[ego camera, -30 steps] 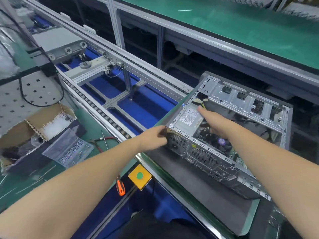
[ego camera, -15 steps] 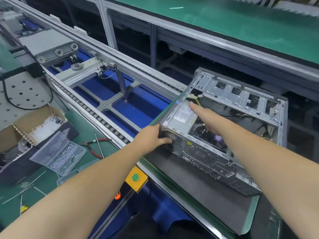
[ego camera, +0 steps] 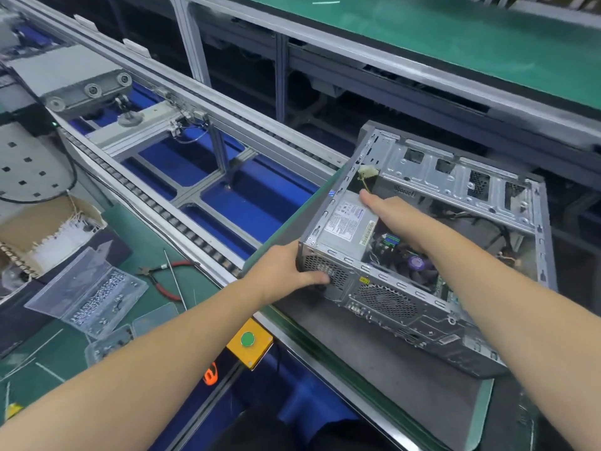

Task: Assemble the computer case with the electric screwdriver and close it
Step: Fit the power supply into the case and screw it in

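Green-matted assembly bench beside a roller conveyor (ego camera: 182,219); the computer case (ego camera: 422,255) lies open-side up on a grey pallet (ego camera: 406,379) at about 3 o'clock, side panel off and none in view, power supply (ego camera: 349,222) seated in the near-left corner, no electric screwdriver visible, so by my reading fastening and closing are all left to do. Left hand (ego camera: 283,271) grips the case's near-left corner, fingers curled onto the rear grille; right hand (ego camera: 393,216) lies flat with fingers straight, extended across the power supply's top, holding nothing.
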Demonstrator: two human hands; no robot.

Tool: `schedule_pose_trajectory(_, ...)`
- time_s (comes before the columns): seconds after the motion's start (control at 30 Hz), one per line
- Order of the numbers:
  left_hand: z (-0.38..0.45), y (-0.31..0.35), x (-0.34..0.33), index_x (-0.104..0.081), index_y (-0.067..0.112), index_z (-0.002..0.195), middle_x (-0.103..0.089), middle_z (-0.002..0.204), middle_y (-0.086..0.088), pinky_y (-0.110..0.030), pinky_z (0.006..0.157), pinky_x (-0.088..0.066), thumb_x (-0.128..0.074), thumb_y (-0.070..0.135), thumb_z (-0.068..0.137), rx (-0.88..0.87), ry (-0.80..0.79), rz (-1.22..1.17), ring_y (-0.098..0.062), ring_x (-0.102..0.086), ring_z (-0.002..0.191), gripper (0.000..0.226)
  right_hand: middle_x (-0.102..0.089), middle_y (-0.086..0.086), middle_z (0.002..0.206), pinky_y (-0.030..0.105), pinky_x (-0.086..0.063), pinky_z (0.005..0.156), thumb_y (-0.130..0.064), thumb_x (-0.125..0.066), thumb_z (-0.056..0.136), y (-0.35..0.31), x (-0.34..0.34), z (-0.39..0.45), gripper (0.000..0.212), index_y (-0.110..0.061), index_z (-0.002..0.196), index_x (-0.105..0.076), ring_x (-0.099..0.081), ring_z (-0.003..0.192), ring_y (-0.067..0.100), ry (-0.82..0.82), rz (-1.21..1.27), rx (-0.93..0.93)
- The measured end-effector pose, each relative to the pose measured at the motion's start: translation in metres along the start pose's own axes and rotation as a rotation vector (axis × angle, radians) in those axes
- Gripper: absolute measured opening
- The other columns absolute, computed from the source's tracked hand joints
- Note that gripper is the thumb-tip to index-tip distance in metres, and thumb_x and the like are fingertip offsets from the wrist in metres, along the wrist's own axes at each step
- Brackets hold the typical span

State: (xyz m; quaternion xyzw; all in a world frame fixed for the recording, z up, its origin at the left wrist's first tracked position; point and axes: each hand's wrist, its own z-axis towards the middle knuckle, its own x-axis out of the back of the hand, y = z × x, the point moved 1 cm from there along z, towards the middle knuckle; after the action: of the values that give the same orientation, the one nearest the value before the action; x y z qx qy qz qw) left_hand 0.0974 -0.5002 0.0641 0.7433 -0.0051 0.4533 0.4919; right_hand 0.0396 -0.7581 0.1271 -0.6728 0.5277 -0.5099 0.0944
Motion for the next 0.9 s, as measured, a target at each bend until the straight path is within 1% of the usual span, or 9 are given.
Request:
schedule_pose_trajectory(0.1, 0.002, 0.002, 0.003, -0.055, 0.055, 0.097, -0.058, 0.081, 0.050, 0.001, 0.061, -0.040, -0.069, 0.079, 0.070, -0.011, -0.101, -0.013, 0.023, -0.056, 0.080, 0.039, -0.072, -0.009, 0.123, 0.041, -0.034, 0.098, -0.094, -0.040, 0.077, 0.001, -0.002, 0.000, 0.080, -0.030, 0.099, -0.083, -0.062, 0.123, 0.023, 0.028, 0.011, -0.016)
schedule_pose_trajectory(0.2, -0.001, -0.009, 0.002, -0.046, 0.041, 0.113, -0.064, 0.091, 0.030, -0.007, 0.065, -0.043, -0.070, 0.079, 0.068, 0.013, -0.185, 0.052, 0.007, -0.061, 0.083, 0.064, -0.069, -0.011, 0.133, 0.046, -0.032, 0.105, -0.100, -0.039, 0.070, 0.000, -0.003, -0.004, 0.083, -0.037, 0.106, -0.081, -0.055, 0.133, 0.024, -0.027, 0.036, -0.044)
schedule_pose_trajectory(0.3, -0.007, -0.022, -0.009, -0.032, 0.038, 0.121, -0.056, 0.096, 0.023, -0.009, 0.060, -0.035, -0.077, 0.063, 0.075, -0.007, -0.228, 0.174, -0.004, -0.055, 0.079, 0.069, -0.069, -0.022, 0.122, 0.046, -0.029, 0.108, -0.102, -0.041, 0.068, 0.002, -0.005, -0.005, 0.073, -0.050, 0.104, -0.078, -0.051, 0.131, 0.016, -0.093, 0.085, -0.043)
schedule_pose_trajectory(0.43, 0.002, -0.030, -0.013, -0.032, 0.042, 0.124, -0.067, 0.115, 0.007, -0.024, 0.079, -0.048, -0.076, 0.039, 0.086, -0.050, -0.195, 0.229, -0.016, -0.061, 0.094, 0.058, -0.062, -0.026, 0.133, 0.050, -0.027, 0.116, -0.100, -0.041, 0.072, 0.005, -0.007, -0.006, 0.065, -0.053, 0.101, -0.076, -0.046, 0.129, 0.013, -0.090, 0.103, -0.025)
schedule_pose_trajectory(0.53, 0.009, -0.035, -0.014, -0.035, 0.031, 0.140, -0.069, 0.118, 0.003, -0.037, 0.094, -0.051, -0.072, 0.038, 0.090, -0.022, -0.205, 0.324, -0.024, -0.064, 0.105, 0.063, -0.069, -0.036, 0.109, 0.049, -0.025, 0.116, -0.093, -0.042, 0.080, 0.006, -0.004, -0.005, 0.051, -0.059, 0.091, -0.078, -0.048, 0.124, 0.012, -0.101, 0.113, 0.001)
schedule_pose_trajectory(0.63, 0.011, -0.039, -0.013, -0.039, 0.034, 0.137, -0.069, 0.116, 0.007, -0.032, 0.090, -0.050, -0.069, 0.042, 0.092, -0.056, -0.229, 0.365, -0.022, -0.065, 0.103, 0.055, -0.062, -0.041, 0.102, 0.049, -0.024, 0.118, -0.088, -0.041, 0.088, 0.007, -0.002, -0.008, 0.045, -0.060, 0.079, -0.075, -0.043, 0.120, 0.010, -0.105, 0.117, 0.011)
schedule_pose_trajectory(0.73, 0.011, -0.042, -0.012, -0.048, 0.033, 0.129, -0.069, 0.114, 0.010, -0.031, 0.088, -0.047, -0.069, 0.042, 0.092, -0.066, -0.228, 0.337, -0.020, -0.064, 0.105, 0.043, -0.061, -0.025, 0.128, 0.046, -0.025, 0.114, -0.086, -0.040, 0.091, 0.010, -0.002, -0.006, 0.052, -0.049, 0.102, -0.074, -0.041, 0.121, 0.010, -0.122, 0.116, -0.024)
schedule_pose_trajectory(0.83, 0.009, -0.037, -0.010, -0.050, 0.036, 0.122, -0.067, 0.109, 0.014, -0.030, 0.086, -0.045, -0.072, 0.040, 0.091, -0.077, -0.209, 0.318, -0.019, -0.064, 0.105, 0.038, -0.064, -0.031, 0.110, 0.043, -0.026, 0.107, -0.088, -0.040, 0.088, 0.010, -0.002, -0.002, 0.058, -0.046, 0.108, -0.074, -0.045, 0.116, 0.009, -0.121, 0.123, -0.016)
schedule_pose_trajectory(0.9, 0.005, -0.030, -0.008, -0.049, 0.035, 0.123, -0.068, 0.112, 0.012, -0.030, 0.085, -0.045, -0.073, 0.042, 0.089, -0.079, -0.163, 0.308, -0.019, -0.064, 0.104, 0.042, -0.066, -0.027, 0.113, 0.044, -0.027, 0.107, -0.093, -0.042, 0.082, 0.011, -0.004, -0.003, 0.064, -0.045, 0.109, -0.075, -0.048, 0.118, 0.011, -0.116, 0.131, -0.009)
